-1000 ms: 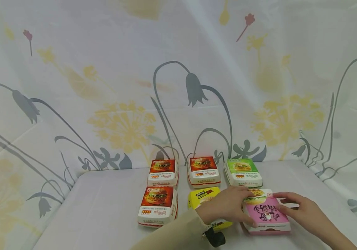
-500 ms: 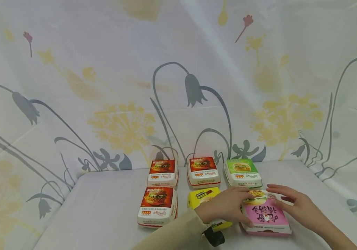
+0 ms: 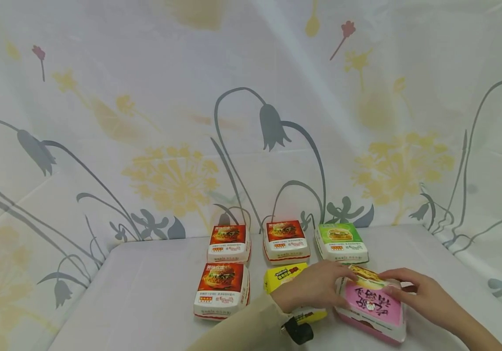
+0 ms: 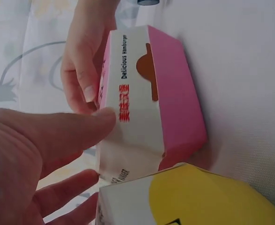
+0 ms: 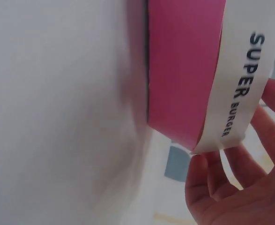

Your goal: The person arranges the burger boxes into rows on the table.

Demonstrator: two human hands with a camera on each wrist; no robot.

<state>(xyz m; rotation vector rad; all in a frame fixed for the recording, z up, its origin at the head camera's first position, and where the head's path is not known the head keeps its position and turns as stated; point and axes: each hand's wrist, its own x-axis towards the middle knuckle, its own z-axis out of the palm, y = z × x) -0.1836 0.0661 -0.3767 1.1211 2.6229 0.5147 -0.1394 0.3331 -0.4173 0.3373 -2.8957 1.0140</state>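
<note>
A pink and white burger box (image 3: 371, 304) stands at the front right of the table in the head view, turned at an angle. My left hand (image 3: 314, 287) holds its left side, the thumb on the white lid edge in the left wrist view. On the opposite side, my right hand (image 3: 424, 292) grips the lid by its far right corner; the right wrist view shows fingers (image 5: 242, 164) at that corner. A yellow burger box (image 3: 286, 275) lies just left of the pink one, partly hidden under my left hand and wrist.
Behind stand two red burger boxes (image 3: 229, 241) and a green burger box (image 3: 342, 241) in a row. Another red burger box (image 3: 221, 287) sits at the front left. A flower-patterned curtain (image 3: 251, 122) hangs along the table's back edge.
The pink box has turned clockwise, its front right corner swinging nearer to me. My right hand shifted its fingers along the far edge and took hold again. The other boxes stayed put.
</note>
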